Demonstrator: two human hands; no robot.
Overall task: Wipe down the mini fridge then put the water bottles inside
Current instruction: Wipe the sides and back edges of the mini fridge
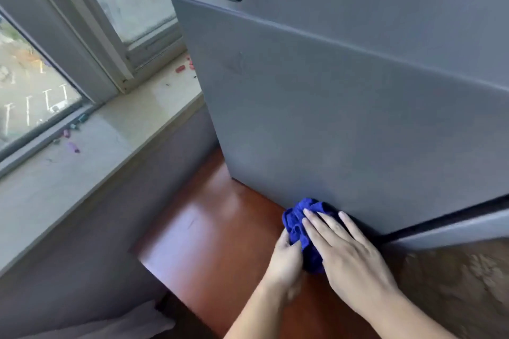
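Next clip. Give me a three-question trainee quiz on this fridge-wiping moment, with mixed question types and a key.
1. Multiple choice: where on the mini fridge is the blue cloth pressed?
A) on the slotted panel
B) low on the side panel, near the wooden surface
C) inside the door

2. True or false: the right hand lies on the cloth with straight fingers.

3. Fill in: small coloured bits lie on the ___ beside the fridge.

Key: 1 B; 2 true; 3 windowsill.
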